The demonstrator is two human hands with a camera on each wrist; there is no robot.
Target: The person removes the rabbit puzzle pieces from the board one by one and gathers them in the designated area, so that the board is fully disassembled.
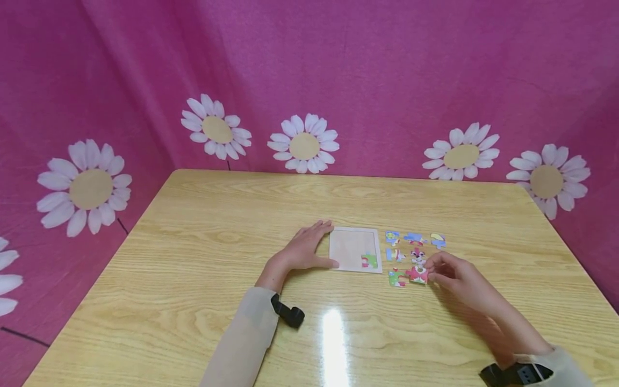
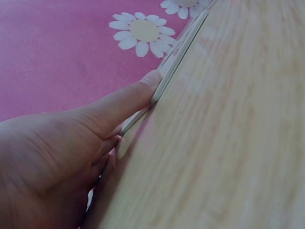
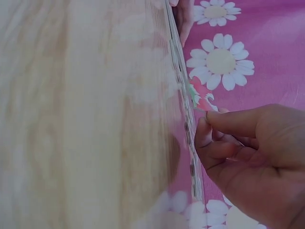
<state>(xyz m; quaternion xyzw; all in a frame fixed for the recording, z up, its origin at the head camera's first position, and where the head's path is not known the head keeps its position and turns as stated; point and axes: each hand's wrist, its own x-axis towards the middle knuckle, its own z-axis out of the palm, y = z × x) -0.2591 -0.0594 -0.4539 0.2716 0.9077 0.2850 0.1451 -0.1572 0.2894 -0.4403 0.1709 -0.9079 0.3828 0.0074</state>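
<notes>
My left hand (image 1: 304,250) lies at the left side of a shallow puzzle tray (image 1: 345,244), its fingers spread. The thumb (image 2: 151,78) touches the near corner and the fingertips reach the far corner. A green puzzle piece (image 1: 369,261) sits in the tray's near right corner. My right hand (image 1: 459,277) pinches a red-and-white puzzle piece (image 1: 418,274) between thumb and fingertips. In the right wrist view, that piece (image 3: 202,93) stands tilted up off the table. Just beyond it lies a piece with a cartoon animal face (image 1: 418,256).
More loose pieces lie right of the tray: a green one (image 1: 397,278), a blue-and-white one (image 1: 395,255), and several blue ones along the far row (image 1: 415,238). The wooden table (image 1: 217,231) ends at a pink curtain (image 1: 377,80) with daisies.
</notes>
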